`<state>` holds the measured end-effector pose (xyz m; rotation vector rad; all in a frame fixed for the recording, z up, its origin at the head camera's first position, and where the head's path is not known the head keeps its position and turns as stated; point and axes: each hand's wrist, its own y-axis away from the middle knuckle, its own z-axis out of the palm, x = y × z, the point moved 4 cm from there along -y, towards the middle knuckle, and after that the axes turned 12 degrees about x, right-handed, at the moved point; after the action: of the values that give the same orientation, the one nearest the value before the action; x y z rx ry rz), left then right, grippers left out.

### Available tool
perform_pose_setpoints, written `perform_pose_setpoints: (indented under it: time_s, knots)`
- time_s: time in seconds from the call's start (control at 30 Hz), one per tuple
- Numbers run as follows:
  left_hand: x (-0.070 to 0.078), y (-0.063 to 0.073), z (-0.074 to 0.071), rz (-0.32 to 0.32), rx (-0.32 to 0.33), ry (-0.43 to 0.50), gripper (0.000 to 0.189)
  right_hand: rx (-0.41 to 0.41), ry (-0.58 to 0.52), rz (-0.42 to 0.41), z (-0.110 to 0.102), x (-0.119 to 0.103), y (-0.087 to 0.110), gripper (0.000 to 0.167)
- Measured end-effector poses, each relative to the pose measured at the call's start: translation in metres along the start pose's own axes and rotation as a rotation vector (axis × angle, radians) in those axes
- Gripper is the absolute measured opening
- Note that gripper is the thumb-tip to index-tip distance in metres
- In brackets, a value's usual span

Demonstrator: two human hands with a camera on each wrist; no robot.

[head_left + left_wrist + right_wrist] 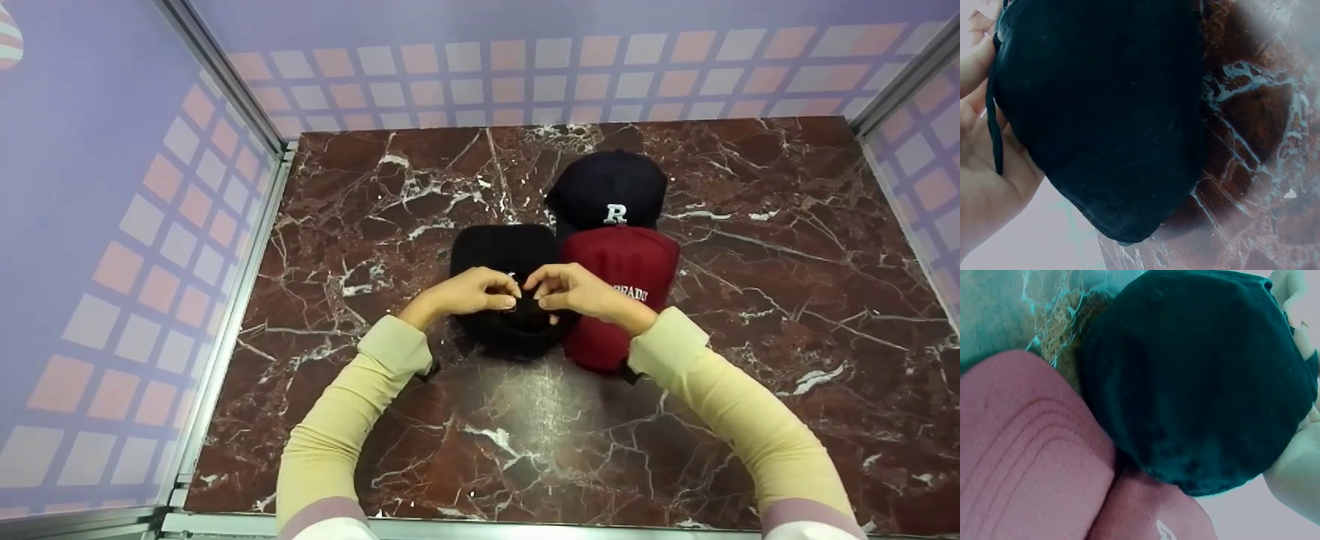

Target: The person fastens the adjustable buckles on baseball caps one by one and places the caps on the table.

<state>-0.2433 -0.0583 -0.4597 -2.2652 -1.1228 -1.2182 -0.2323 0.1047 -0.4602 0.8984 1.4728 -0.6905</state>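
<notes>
A black cap (504,246) stands near the middle of the table, with both hands over its strap opening. My left hand (474,291) pinches one part of the cap's strap between thumb and fingers; in the left wrist view a loose strap end (995,135) hangs along the palm. Opposite it, my right hand (576,292) pinches the other part of the strap, its fingertips close to the left ones. In the right wrist view the black crown (1190,382) hides much of the right fingers. A red cap (626,262) with white lettering lies right beside, under the right wrist.
Behind the red cap is a dark navy cap (611,184) with a white letter R, overlapped by the red one in the head view. The dark red marble-patterned table (780,300) is bordered by lilac panels (480,82) with pink and white squares and by metal rails.
</notes>
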Motion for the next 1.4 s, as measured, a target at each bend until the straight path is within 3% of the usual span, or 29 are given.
perform_pose_setpoints:
  time_s: [0.17, 0.37, 0.47, 0.57, 0.67, 0.77, 0.9, 1.0, 1.17, 1.4]
  knots:
    - [-0.007, 0.003, -0.005, -0.031, 0.019, 0.038, 0.025, -0.005, 0.036, 0.0, -0.008, 0.0, 0.003, 0.031]
    - [-0.019, 0.012, -0.015, -0.085, 0.02, 0.116, 0.029, -0.071, 0.135, 0.002, -0.018, 0.002, 0.009, 0.038]
    - [-0.025, 0.016, -0.023, -0.118, 0.081, 0.165, 0.03, -0.068, 0.218, -0.052, -0.024, 0.003, 0.011, 0.04]
    - [-0.032, 0.02, -0.03, -0.131, 0.177, 0.167, 0.031, 0.004, 0.307, -0.122, -0.031, 0.004, 0.01, 0.036]
    - [-0.039, 0.024, -0.034, -0.113, 0.235, 0.076, 0.037, 0.136, 0.45, -0.205, -0.039, 0.007, 0.01, 0.029]
    - [-0.047, 0.028, -0.032, -0.093, 0.223, -0.085, 0.047, 0.221, 0.672, -0.29, -0.042, 0.012, 0.012, 0.034]
    - [-0.057, 0.033, -0.029, -0.101, 0.163, -0.265, 0.06, 0.181, 0.923, -0.38, -0.039, 0.02, 0.014, 0.053]
    - [-0.065, 0.036, -0.027, -0.149, 0.132, -0.32, 0.066, 0.137, 1.04, -0.401, -0.036, 0.026, 0.014, 0.064]
    - [-0.071, 0.04, -0.024, -0.182, 0.125, -0.405, 0.061, 0.118, 1.157, -0.411, -0.031, 0.034, 0.015, 0.069]
    - [-0.072, 0.042, -0.023, -0.186, 0.168, -0.459, 0.028, 0.146, 1.174, -0.459, -0.028, 0.037, 0.013, 0.047]
